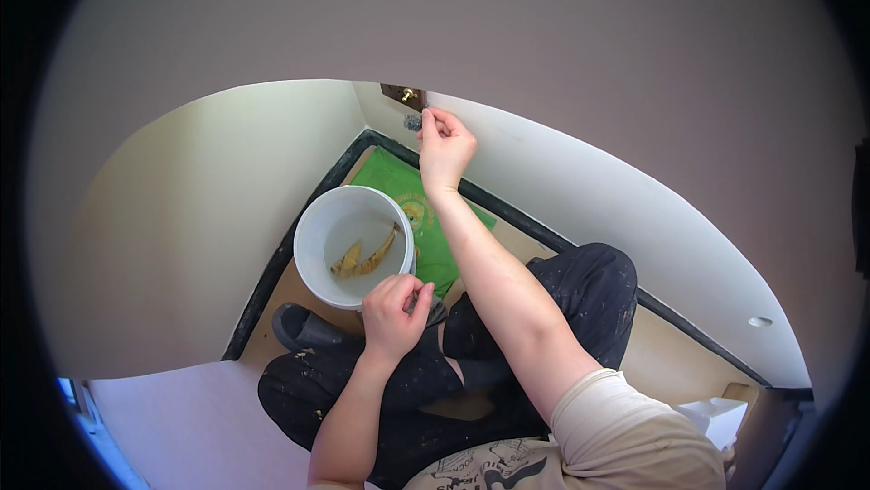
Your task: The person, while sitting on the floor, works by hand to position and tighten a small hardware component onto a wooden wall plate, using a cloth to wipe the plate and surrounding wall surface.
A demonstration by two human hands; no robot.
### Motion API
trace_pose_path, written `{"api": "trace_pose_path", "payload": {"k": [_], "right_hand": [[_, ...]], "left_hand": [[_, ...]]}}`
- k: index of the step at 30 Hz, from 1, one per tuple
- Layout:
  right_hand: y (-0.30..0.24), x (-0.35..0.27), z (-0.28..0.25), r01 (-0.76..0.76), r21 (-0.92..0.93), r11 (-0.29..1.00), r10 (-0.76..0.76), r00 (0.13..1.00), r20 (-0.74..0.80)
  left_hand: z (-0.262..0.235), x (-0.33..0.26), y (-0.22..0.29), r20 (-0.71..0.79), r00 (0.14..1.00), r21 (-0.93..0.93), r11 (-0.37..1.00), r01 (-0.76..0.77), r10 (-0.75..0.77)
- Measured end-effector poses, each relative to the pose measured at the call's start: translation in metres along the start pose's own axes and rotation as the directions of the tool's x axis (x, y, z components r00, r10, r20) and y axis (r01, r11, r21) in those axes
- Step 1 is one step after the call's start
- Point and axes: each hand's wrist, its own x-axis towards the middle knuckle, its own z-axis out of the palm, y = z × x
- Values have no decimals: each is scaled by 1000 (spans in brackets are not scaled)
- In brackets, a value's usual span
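My right hand is stretched out to the wall in the corner, thumb and fingers pinched together. Just left of its fingertips is a small grey, rough lump, too small to name. Above that, a dark brown fitting with a brass-coloured piece sits on the wall. My left hand is closed, fingers curled, in front of a white bucket; whatever it holds, if anything, is hidden. Inside the bucket lie yellow-brown pieces with dark spots, resembling banana peel.
Under and behind the bucket lies a green bag or sheet on the tan floor. Dark skirting runs along both pale walls. My crossed legs flank the bucket's near side. At the lower right is a white box-like thing.
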Motion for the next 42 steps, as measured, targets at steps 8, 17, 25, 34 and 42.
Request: {"api": "trace_pose_path", "payload": {"k": [8, 17, 25, 34, 42], "right_hand": [[6, 14, 1, 197, -129, 972, -204, 978, -39], [-14, 2, 3, 0, -4, 1000, 0, 999, -32], [-12, 17, -11, 119, -209, 971, -107, 992, 66], [-58, -9, -94, 638, -705, 309, 227, 670, 706], [-129, -60, -4, 485, -441, 755, 572, -158, 805]], "left_hand": [[1, 7, 4, 4, 1000, -6, 1000, -15, 15], [0, 3, 4, 15, 1000, 16, 1000, -4, 4], [4, 4, 9, 29, 999, 30, 999, -24, 24], [-9, -1, 14, 196, 966, -8, 985, -173, 171], [1, -36, 0, 687, 722, 83, 977, -196, 87]]}}
